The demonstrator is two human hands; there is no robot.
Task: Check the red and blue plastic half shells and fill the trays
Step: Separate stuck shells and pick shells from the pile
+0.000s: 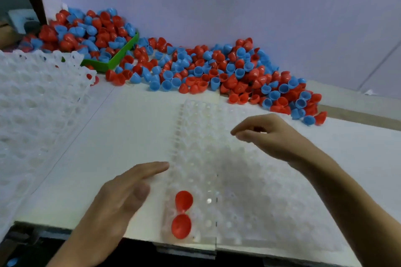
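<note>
A clear plastic tray (249, 180) with rows of round pockets lies on the white table in front of me. Two red half shells (182, 214) sit in its near left pockets, one behind the other. My left hand (123, 193) lies flat with straight fingers just left of the tray, its fingertips at the tray's left edge. My right hand (269, 134) hovers over the tray's far right part with fingers bent toward the thumb; I see nothing held in it. A long heap of red and blue half shells (217, 71) lies along the back wall.
A green bin (121, 56) full of more shells stands at the back left. A stack of white pocketed trays (36, 97) fills the left side. The wall rises right behind the heap. The table's front edge runs just under the tray.
</note>
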